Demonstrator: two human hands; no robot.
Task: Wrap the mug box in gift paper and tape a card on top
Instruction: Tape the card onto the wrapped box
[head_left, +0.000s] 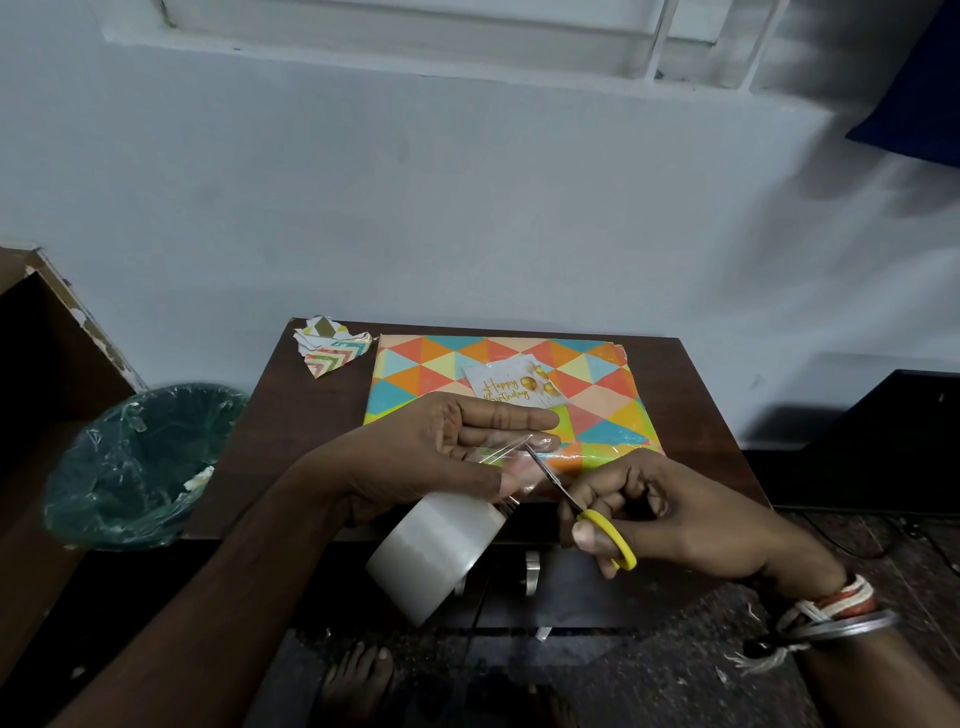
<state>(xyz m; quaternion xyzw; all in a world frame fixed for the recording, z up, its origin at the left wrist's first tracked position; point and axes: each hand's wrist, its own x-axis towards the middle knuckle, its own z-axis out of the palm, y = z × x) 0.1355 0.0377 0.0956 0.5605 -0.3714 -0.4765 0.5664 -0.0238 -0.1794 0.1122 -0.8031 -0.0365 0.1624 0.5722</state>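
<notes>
The box wrapped in triangle-patterned gift paper (597, 387) lies on the dark wooden table (291, 431). A white "Happy Birthday" card (511, 387) rests on its top. In front of the box, my left hand (457, 452) pinches a pulled-out strip of clear tape (511, 460), and the tape roll (434, 553) hangs below it. My right hand (670, 519) grips yellow-handled scissors (582, 512), whose blades reach the tape strip by my left fingertips.
A crumpled scrap of chevron gift paper (332, 345) sits at the table's back left corner. A bin lined with a green bag (140, 462) stands left of the table. A pale wall rises right behind it. My bare feet (358, 680) show on the floor below.
</notes>
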